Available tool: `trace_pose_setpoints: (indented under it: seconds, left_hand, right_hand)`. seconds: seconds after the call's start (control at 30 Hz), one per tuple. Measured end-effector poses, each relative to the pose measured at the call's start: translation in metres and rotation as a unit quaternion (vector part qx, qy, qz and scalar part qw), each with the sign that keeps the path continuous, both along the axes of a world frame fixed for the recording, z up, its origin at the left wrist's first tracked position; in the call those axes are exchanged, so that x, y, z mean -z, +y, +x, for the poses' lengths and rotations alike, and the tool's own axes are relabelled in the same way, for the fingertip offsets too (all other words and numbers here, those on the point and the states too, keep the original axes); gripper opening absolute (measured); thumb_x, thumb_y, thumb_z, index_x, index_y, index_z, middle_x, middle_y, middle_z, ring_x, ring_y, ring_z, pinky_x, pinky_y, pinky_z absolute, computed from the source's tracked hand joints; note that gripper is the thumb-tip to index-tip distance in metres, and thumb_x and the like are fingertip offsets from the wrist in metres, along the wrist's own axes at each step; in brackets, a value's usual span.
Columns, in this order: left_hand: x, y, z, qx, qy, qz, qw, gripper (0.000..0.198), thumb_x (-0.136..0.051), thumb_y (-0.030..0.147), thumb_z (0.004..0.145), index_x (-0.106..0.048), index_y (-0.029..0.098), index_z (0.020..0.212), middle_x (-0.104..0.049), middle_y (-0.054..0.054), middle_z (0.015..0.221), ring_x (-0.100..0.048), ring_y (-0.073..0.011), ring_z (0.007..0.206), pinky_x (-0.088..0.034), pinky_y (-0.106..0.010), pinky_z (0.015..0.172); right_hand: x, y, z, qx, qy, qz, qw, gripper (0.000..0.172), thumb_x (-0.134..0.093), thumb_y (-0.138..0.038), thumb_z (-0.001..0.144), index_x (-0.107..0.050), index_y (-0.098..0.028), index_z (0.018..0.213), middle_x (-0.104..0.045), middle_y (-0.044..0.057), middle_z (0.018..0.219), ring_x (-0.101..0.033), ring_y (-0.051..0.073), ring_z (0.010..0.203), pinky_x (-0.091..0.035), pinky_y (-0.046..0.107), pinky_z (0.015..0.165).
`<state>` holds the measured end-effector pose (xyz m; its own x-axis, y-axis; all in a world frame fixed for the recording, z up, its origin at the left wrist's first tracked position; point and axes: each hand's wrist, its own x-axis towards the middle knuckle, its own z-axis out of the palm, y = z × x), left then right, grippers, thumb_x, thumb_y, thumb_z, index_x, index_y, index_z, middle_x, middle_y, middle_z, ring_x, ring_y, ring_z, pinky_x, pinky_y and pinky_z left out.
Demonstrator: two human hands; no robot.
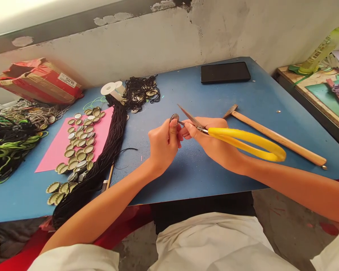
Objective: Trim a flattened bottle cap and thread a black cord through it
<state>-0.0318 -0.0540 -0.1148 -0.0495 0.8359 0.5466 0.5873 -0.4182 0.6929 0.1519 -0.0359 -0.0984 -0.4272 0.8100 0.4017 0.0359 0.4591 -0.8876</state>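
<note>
Over the middle of the blue table (158,184), my left hand (164,145) pinches a bottle cap (174,118) on its edge between thumb and fingers. My right hand (214,141) is closed on scissors with yellow handles (243,137). The scissor blades (190,115) are spread, one pointing up and away, the other close to the bottle cap. Whether that lower blade touches the cap I cannot tell. The two hands nearly meet, and some right fingertips are hidden behind the left thumb.
Left of my hands, many bottle caps (80,143) lie on pink paper (52,150) beside a bundle of black cord (113,139). Behind are white spools (109,90), a red box (45,81) and tangled cords (14,139). A hammer (277,137) lies right; a phone (225,72) lies behind.
</note>
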Motion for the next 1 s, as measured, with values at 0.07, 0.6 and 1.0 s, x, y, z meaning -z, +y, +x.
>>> trace_pose_setpoints:
  seconds: [0.07,0.6,1.0]
  left_hand:
    - [0.000,-0.001,0.001,-0.008,0.006,0.000,1.000,0.073,-0.034,0.080,0.117,-0.047,0.024,0.073,-0.059,0.004,0.052,-0.055,-0.0088,0.042,-0.041,-0.023,0.049]
    - [-0.017,0.008,-0.012,-0.012,0.070,0.018,0.997,0.045,-0.044,0.051,0.122,-0.074,0.021,0.108,-0.070,0.001,0.069,-0.065,-0.0132,0.057,-0.052,-0.026,0.068]
    - [-0.016,0.004,-0.012,0.047,0.059,-0.064,0.995,0.023,-0.047,0.033,0.117,-0.066,0.023,0.126,-0.084,-0.003,0.096,-0.088,-0.0214,0.097,-0.069,-0.031,0.091]
  right_hand:
    - [0.002,0.000,-0.003,-0.007,0.033,-0.029,0.999,0.040,-0.060,-0.047,0.117,-0.081,-0.020,0.095,-0.085,0.005,0.097,-0.078,0.020,0.088,-0.063,0.033,0.083]
    - [-0.007,0.010,0.003,0.088,-0.152,0.202,0.964,0.037,-0.050,-0.034,0.119,-0.083,-0.020,0.109,-0.086,0.006,0.104,-0.076,0.019,0.093,-0.053,0.029,0.087]
    - [-0.004,0.015,0.006,0.057,-0.203,0.175,0.962,0.039,-0.046,-0.036,0.117,-0.072,-0.021,0.091,-0.070,0.001,0.079,-0.056,0.015,0.073,-0.040,0.030,0.072]
